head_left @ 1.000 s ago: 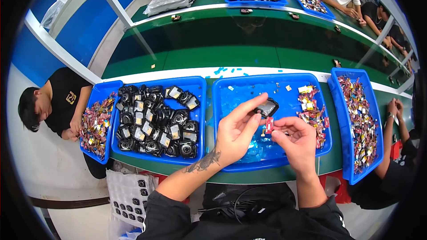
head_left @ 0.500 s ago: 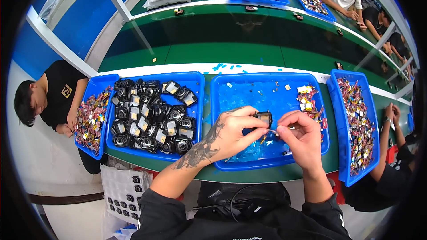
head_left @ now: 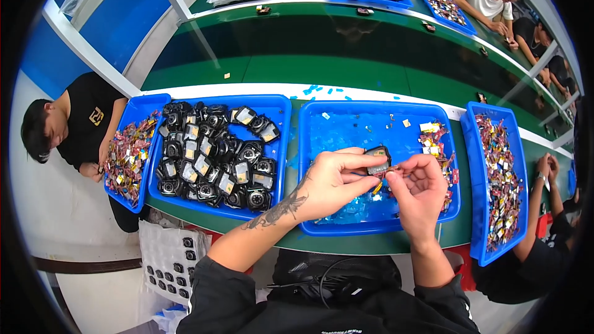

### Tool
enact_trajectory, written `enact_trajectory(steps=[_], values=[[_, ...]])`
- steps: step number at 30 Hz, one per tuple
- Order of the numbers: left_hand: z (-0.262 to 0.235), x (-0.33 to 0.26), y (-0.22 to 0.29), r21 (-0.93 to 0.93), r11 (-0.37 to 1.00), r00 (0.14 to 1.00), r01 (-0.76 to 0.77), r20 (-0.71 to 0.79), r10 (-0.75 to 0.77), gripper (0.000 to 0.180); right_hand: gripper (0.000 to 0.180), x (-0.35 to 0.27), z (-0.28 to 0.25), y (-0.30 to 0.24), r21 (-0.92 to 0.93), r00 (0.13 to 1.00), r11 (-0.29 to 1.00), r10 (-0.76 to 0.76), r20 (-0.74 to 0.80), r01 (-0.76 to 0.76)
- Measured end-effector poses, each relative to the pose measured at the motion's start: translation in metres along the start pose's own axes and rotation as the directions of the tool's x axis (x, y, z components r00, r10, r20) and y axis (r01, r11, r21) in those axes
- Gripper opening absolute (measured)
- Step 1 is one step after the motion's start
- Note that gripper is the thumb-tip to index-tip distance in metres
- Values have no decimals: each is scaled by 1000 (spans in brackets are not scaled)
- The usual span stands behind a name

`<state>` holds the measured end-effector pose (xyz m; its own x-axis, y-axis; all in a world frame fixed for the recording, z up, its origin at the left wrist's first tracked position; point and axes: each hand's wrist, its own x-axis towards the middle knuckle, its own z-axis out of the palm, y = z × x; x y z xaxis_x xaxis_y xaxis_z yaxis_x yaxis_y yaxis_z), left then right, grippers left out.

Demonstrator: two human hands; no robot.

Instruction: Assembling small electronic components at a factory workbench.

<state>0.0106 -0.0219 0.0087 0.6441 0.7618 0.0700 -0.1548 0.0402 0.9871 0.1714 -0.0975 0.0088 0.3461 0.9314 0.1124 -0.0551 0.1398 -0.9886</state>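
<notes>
My left hand (head_left: 334,182) pinches a small black square camera-like module (head_left: 377,159) above the middle blue tray (head_left: 346,226). My right hand (head_left: 422,193) meets it from the right, its fingertips closed on a small red and gold flat part (head_left: 393,173) at the module's lower edge. Both hands hover over the tray's near half. A heap of similar red and gold parts (head_left: 436,139) lies in the tray's right side. What lies between my fingers is mostly hidden.
Left of it, a blue tray (head_left: 281,148) holds several black modules. Narrow blue trays of small coloured parts stand at far left (head_left: 127,154) and far right (head_left: 501,179). People sit at both ends. A green conveyor (head_left: 346,49) runs behind, with more trays beyond.
Both hands have drawn closer to me and lower over the tray. The module, first held up on my left fingertips, is now pressed between both hands with the small part at it.
</notes>
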Motion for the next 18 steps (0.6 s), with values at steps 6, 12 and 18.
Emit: enact_trajectory(steps=[6, 12, 18], values=[[-2, -2, -1, 36, 999, 1000, -19, -23, 20, 30, 27, -4, 6, 11, -140, 986, 979, -155, -54, 146], [1, -3, 0, 404, 894, 978, -194, 4, 210, 32, 25, -4, 4, 16, -280, 952, 922, -297, -67, 268], [4, -1, -1, 284, 943, 981, -170, -38, 189, 32, 24, 0, 7, 20, -102, 972, 976, -205, -115, 193]])
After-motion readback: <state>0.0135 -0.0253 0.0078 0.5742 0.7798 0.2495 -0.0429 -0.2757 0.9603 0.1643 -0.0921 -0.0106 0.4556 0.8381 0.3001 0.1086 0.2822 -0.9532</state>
